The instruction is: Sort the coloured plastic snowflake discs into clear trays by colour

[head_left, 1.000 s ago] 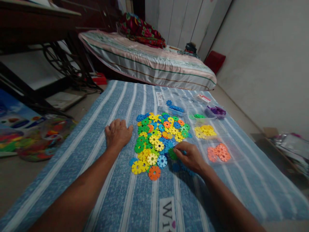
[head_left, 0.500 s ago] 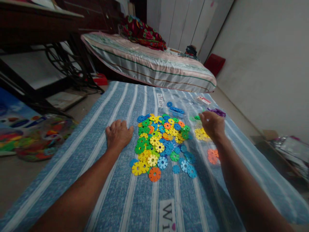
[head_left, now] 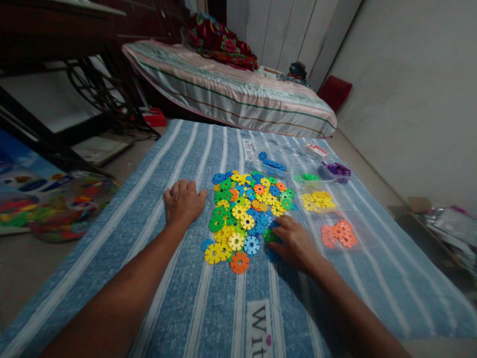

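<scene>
A pile of flower-shaped notched plastic discs [head_left: 239, 211] in yellow, blue, green and orange lies on the blue striped cloth [head_left: 149, 278]. My left hand [head_left: 184, 201] rests flat left of the pile, fingers stretched out, holding nothing. At the pile's right edge, my right hand [head_left: 294, 241] reaches down over a green disc [head_left: 269, 235], its thumb and fingers apart around it. Blue discs beneath that hand are mostly covered. Clear plastic trays right of the pile hold sorted discs: orange ones [head_left: 341, 233], yellow ones [head_left: 319, 200], green ones [head_left: 309, 177], blue ones [head_left: 274, 164] and purple ones [head_left: 336, 169].
Behind the cloth-covered surface is a bed [head_left: 223, 94] with a red floral blanket [head_left: 223, 42]. A treadle sewing machine stand [head_left: 97, 84] is at the left, near a bag of colourful pieces [head_left: 80, 206] on the floor. A pale wall [head_left: 417, 99] rises at the right.
My right hand has moved from above the green tray, down and left to the pile's right edge. The yellow, orange and purple discs in the trays are now uncovered. My left hand stays put.
</scene>
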Tool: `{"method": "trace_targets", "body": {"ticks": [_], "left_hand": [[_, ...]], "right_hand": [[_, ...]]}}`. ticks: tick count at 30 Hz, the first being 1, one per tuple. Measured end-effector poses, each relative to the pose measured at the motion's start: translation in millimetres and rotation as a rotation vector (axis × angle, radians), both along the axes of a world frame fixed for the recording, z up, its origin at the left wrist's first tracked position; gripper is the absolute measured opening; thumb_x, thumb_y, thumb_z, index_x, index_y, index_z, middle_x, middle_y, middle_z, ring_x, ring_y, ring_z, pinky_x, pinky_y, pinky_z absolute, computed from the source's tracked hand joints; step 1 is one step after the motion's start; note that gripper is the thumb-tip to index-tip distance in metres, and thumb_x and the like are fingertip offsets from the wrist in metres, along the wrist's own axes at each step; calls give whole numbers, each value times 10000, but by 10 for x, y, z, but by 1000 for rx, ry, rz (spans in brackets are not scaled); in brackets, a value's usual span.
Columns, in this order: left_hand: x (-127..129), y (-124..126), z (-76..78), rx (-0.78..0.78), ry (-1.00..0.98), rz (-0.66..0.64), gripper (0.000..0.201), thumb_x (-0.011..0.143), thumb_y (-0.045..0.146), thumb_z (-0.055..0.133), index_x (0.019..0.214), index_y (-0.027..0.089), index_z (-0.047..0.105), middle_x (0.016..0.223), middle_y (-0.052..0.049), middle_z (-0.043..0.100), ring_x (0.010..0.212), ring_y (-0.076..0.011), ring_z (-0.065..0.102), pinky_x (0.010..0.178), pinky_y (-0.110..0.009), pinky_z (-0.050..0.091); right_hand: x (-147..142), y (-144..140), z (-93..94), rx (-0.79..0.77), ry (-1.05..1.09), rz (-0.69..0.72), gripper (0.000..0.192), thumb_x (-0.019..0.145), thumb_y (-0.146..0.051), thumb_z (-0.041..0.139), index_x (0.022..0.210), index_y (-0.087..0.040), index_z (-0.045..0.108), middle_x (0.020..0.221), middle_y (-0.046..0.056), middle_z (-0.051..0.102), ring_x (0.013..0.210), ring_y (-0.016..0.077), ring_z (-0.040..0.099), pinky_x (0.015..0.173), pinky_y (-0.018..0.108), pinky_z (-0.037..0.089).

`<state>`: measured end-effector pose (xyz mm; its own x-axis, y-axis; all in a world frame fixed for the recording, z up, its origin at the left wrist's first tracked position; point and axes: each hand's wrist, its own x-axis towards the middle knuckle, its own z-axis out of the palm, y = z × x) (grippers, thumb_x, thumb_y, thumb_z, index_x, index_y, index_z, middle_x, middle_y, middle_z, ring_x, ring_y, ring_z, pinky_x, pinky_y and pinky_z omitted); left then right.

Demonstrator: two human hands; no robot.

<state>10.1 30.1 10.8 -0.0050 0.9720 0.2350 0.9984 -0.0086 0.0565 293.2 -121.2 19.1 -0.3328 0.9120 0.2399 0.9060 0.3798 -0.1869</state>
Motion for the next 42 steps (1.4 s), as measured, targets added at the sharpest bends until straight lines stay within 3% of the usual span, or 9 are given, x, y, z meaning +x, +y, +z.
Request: {"method": "trace_targets", "body": {"ticks": [5, 11, 18, 21, 24, 26, 28, 34, 42], "left_hand": [[12, -12, 16, -2, 1, 5, 448, 910, 429, 371, 1166, 143, 603, 1302, -202, 590, 1241, -346, 490, 990, -479, 375], [6, -6, 14, -8, -13, 2, 440, 913, 434, 372, 1151, 147, 605, 1273, -201, 601, 1244, -348, 485, 995, -483, 370], [5, 2, 4, -15, -19, 6, 435, 916, 428, 373, 1154, 144, 601, 1303, -204, 586, 1260, -351, 477, 1002, -484, 366], [5, -1, 5, -5, -20, 1, 458, 919, 430, 359, 1172, 131, 596, 1343, -214, 562, 1276, -356, 468, 1008, -494, 360], [7, -4, 17, -10, -28, 4, 461, 914, 433, 365, 1177, 132, 596, 1338, -213, 568, 1273, -356, 473, 1012, -489, 357], [9, -5, 24, -15, -23, 3, 457, 913, 436, 370, 1168, 134, 600, 1315, -211, 584, 1259, -354, 484, 1004, -485, 365], [9, -4, 22, -11, -12, 1, 457, 913, 434, 369, 1162, 129, 602, 1319, -210, 582, 1253, -351, 487, 996, -486, 373], [10, -5, 1, -3, -9, 2, 468, 916, 434, 373, 1180, 117, 596, 1358, -209, 560, 1270, -350, 477, 1008, -482, 364], [25, -12, 33, -8, -6, 12, 447, 911, 422, 377, 1164, 129, 602, 1324, -201, 581, 1260, -345, 485, 1000, -477, 376]], "right_hand": [[-29, -15, -120, 29, -23, -31, 135, 808, -287, 749, 873, -204, 665, 1116, 146, 654, 1149, 325, 559, 925, 483, 532], [-26, -30, -156, 137, 81, 12, 90, 889, -224, 624, 803, -219, 652, 1154, 126, 653, 1160, 284, 565, 963, 454, 527], [163, 188, 171, 86, 231, 92, 218, 939, -233, 541, 751, -210, 647, 952, 91, 696, 881, 195, 652, 794, 320, 537], [425, 500, 469, 173, 180, -64, 206, 924, -252, 554, 747, -209, 648, 869, 83, 694, 813, 200, 645, 772, 323, 506], [663, 745, 713, 406, 91, -437, 178, 919, -275, 541, 858, -185, 683, 911, 125, 699, 876, 261, 641, 780, 370, 479], [709, 766, 763, 466, 57, -579, 204, 922, -287, 536, 959, -166, 696, 975, 146, 707, 931, 284, 642, 794, 380, 472], [648, 661, 713, 359, 16, -566, 218, 925, -296, 541, 999, -169, 702, 1003, 135, 717, 938, 272, 652, 789, 354, 469], [326, 98, 407, -319, -213, -314, 238, 960, -261, 489, 866, -195, 698, 932, 79, 708, 869, 195, 663, 725, 267, 436], [321, -160, 222, -412, -104, -305, 200, 924, -305, 577, 1009, -155, 677, 1200, 136, 635, 1109, 254, 610, 918, 322, 455]]}}
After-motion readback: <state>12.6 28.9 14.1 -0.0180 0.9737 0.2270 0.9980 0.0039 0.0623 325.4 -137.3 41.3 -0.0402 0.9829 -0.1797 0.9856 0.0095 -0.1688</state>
